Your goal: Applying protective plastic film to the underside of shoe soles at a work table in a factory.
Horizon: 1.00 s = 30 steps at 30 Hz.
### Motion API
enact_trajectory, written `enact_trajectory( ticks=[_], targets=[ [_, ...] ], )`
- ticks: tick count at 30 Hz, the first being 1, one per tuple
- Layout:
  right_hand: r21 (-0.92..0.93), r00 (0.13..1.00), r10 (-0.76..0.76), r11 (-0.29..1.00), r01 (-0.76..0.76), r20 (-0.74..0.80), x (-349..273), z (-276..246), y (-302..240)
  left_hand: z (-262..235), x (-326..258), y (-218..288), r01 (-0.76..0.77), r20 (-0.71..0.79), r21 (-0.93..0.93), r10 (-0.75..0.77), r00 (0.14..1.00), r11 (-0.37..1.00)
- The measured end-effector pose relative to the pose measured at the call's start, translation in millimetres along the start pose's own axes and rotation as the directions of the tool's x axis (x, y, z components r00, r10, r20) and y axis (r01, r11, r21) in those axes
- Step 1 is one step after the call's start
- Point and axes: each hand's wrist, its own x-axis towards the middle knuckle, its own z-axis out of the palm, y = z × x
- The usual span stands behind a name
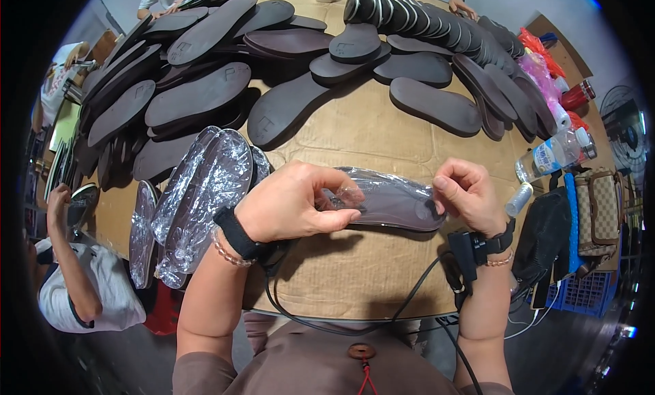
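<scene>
Clear plastic film was pinched at both ends of a dark brown sole (392,202), held level just above the cardboard-covered surface (368,129). The left hand (290,204) had its fingers (341,219) pressed together with the thumb on the sole's nearer end, where the film bunched up. The right hand (467,193) nipped the other end between thumb and forefinger, the remaining fingers curled loosely behind. Both wrists wore black straps with a cable trailing down toward the person's chest.

To my eye the step in hand was the sleeving of the sole in its wrapper: the film already ran along its whole length, though I could not tell whether the ends were closed. The next move, I judged, called for a steady pull at each end to draw the film smooth without tearing it.

Just to the left lay a stack of wrapped soles (205,190), shiny with film. Farther back, bare soles (198,94) were heaped across the surface, with a banded row (423,19) standing on edge. A water bottle (556,152) and bags (573,224) sat on the right. Another person (75,272) worked at the left edge.
</scene>
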Motion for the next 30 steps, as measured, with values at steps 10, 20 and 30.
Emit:
enact_trajectory(
  ticks=[10, 20, 30],
  targets=[
    [-0.027, 0.998, -0.054, 0.998, 0.053, -0.033, 0, -4, 1, 3, -2, 0, 0.01, 0.036, 0.019, -0.01, 0.999, 1.0],
    [0.142, 0.985, -0.13, 0.979, 0.146, -0.118, 7, -10, 10, 6, -3, -4, -0.036, 0.074, 0.137, 0.026, 0.997, 0.99],
    [0.254, 0.964, -0.131, 0.949, 0.19, -0.23, 7, 4, 1, 7, -5, 6, -0.029, -0.018, 0.208, 0.033, 0.999, 0.978]
  ],
)
